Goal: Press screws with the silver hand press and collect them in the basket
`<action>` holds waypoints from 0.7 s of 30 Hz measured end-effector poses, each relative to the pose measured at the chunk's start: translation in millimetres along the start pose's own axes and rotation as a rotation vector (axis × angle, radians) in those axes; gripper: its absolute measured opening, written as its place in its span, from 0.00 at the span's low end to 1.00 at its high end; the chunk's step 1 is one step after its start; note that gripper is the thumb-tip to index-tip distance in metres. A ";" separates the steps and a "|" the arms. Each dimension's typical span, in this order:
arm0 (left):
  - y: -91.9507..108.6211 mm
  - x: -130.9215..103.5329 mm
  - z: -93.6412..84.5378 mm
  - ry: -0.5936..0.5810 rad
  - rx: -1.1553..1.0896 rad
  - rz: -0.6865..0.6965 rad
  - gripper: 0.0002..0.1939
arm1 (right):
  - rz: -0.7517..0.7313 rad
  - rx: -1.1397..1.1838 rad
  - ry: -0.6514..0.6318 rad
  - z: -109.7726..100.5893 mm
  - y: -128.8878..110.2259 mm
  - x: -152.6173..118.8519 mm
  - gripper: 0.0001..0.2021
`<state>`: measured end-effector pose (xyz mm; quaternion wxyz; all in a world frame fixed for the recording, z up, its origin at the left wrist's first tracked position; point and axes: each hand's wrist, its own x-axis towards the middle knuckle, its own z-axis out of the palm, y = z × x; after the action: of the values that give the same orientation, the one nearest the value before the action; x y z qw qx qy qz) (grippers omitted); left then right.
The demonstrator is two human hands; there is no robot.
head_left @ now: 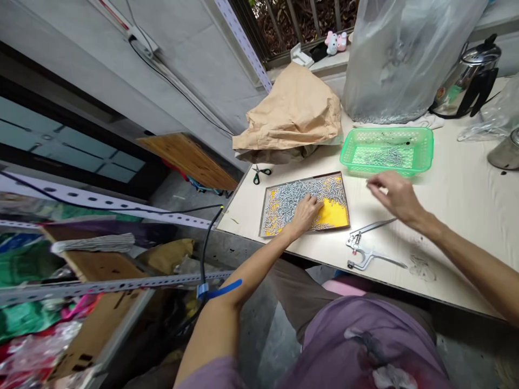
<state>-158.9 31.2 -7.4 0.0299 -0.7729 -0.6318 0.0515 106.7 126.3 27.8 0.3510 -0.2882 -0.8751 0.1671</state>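
Note:
In a shallow tray with a yellow bottom lie a great many small silver metal pins. My left hand rests among them with its fingers curled together at the edge of the bare yellow patch. Whether a pin is between those fingertips is hidden. My right hand hovers over the table to the right of the tray, just in front of the green plastic basket. Its fingers are pinched, slightly blurred, and anything in them is too small to make out. More silver pins lie in the basket. Below my right hand lie metal hand pliers, their handles spread.
Small green-handled scissors lie left of the tray. Behind stand a crumpled brown paper bag, a large clear plastic bag and a metal kettle. A metal canister is at the right. A perforated rack stands left.

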 end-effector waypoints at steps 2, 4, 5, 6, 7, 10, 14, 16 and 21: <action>-1.4 6.6 -0.3 -0.048 0.029 0.054 0.10 | 0.071 -0.121 0.055 -15.5 25.6 15.3 0.11; -3.7 11.2 -0.9 -0.068 0.031 0.105 0.10 | 0.094 -0.215 0.068 -25.2 42.9 20.7 0.13; -5.4 12.8 -1.3 -0.072 0.020 0.121 0.10 | 0.094 -0.241 0.060 -27.5 46.4 19.2 0.15; -7.3 13.9 -2.0 -0.072 0.001 0.124 0.10 | 0.088 -0.250 0.041 -28.3 46.0 14.9 0.16; -9.2 14.4 -3.2 -0.068 -0.027 0.110 0.09 | 0.080 -0.242 0.015 -27.8 42.0 7.8 0.17; -10.4 10.2 -9.9 -0.011 -0.185 -0.016 0.07 | 0.056 -0.155 -0.110 -21.9 14.7 -26.5 0.16; 15.1 -11.7 -21.1 -0.009 -0.660 -0.228 0.05 | 0.042 -0.011 -0.344 -13.6 -27.3 -83.5 0.15; 39.4 -27.1 -23.6 -0.169 -0.972 -0.319 0.05 | 0.044 0.003 -0.429 -11.3 -40.8 -107.1 0.15; 96.0 -52.4 -18.3 -0.446 -1.370 -0.579 0.17 | 0.112 -0.091 -0.483 -7.4 -52.9 -138.5 0.13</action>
<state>-73.6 -39.0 2.2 -0.5702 -0.3944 -0.6906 -0.2059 172.9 -0.4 -12.6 0.1084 -0.3036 -0.9229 0.2107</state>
